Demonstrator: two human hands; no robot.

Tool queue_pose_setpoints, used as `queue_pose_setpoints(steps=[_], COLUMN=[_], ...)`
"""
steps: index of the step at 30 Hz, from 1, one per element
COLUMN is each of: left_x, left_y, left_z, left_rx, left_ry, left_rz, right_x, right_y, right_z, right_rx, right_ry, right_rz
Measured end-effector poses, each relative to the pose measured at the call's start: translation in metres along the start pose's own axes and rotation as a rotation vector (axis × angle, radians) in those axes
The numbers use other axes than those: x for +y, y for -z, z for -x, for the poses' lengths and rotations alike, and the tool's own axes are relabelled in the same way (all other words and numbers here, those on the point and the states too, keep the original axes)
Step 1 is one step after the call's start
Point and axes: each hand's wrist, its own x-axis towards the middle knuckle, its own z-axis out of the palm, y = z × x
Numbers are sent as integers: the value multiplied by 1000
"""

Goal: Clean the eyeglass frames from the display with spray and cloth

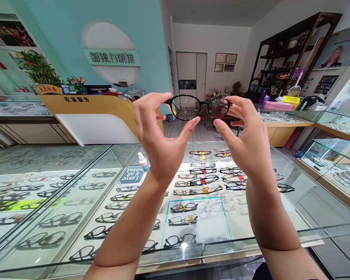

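A pair of black round-framed eyeglasses (203, 105) is held up in the air in front of me, lenses facing me. My left hand (160, 124) pinches its left end near the hinge, the thumb by the lower rim. At the other end, my right hand (241, 128) grips the right hinge side with the fingers behind and the thumb below the lens. Small print shows on the lenses, red on the right one. Below both hands lies a glass display case (198, 249) with rows of eyeglasses inside.
On the glass top stands a small white spray bottle (143, 161) beside a blue printed card (131, 175). Beyond is a wood-and-white reception counter (101, 124). More glass cases (332, 155) stand at the right, near a dark shelf (291, 54).
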Motion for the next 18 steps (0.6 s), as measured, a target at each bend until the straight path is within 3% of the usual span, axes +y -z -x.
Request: queue_pose_setpoints(steps=[11,18], left_x=[-17,-13], left_y=[-8,-7], left_z=[-2,-5], left_rx=[1,13], left_ry=[-41,-4], left_rz=[34,135], right_x=[-4,-10], right_y=[1,2], right_z=[1,-2], right_rx=[99,149], right_ry=[16,-14], right_rz=[-16,-100])
